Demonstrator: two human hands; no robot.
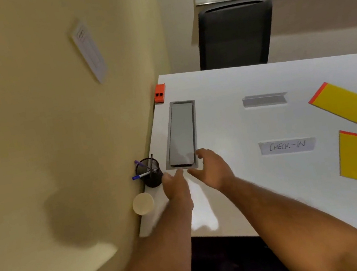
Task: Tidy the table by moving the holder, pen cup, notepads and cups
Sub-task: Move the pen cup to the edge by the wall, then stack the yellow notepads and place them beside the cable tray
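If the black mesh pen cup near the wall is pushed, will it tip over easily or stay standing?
The pen cup probably tips fairly easily: it looks light, being mesh, and pens lean out over its rim. It stands close to the table edge by the wall, so a sideways push seems risky. Gripping it around the body is likely safer.

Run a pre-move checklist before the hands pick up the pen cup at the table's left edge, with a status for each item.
1. Left hand free: ok, fingers relaxed, holding nothing.
2. Right hand free: ok, open over the near end of the grey tray.
3. Pen cup upright: ok.
4. Pens secure: not ok, the blue pen lies across the rim, poking outward.
5. Paper cup clear of the path: not ok, it stands just nearer on the same edge.
6. Paper cup's contents: cannot tell.
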